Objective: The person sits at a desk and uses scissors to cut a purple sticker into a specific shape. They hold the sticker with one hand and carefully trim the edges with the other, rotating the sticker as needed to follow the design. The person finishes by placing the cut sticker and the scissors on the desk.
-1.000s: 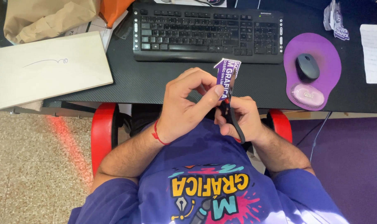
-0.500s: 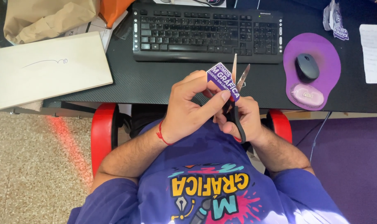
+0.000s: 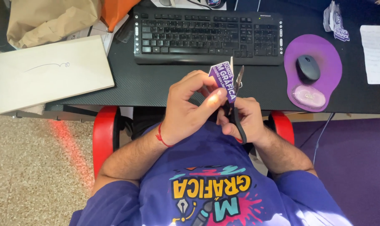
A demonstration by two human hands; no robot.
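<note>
While the desk edge (image 3: 156, 99) runs close behind, left hand (image 3: 189, 109) pinching purple printed card (image 3: 224, 80) at its 1 o'clock, right hand (image 3: 244, 119) gripping black scissors (image 3: 236, 104), blades apart around card, keyboard (image 3: 206, 35) at 12 o'clock.

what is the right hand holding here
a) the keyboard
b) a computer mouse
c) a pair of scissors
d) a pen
c: the right hand grips the black handles of a pair of scissors, blades open around the purple printed card that the left hand pinches; the mouse sits untouched on its purple pad.
</note>
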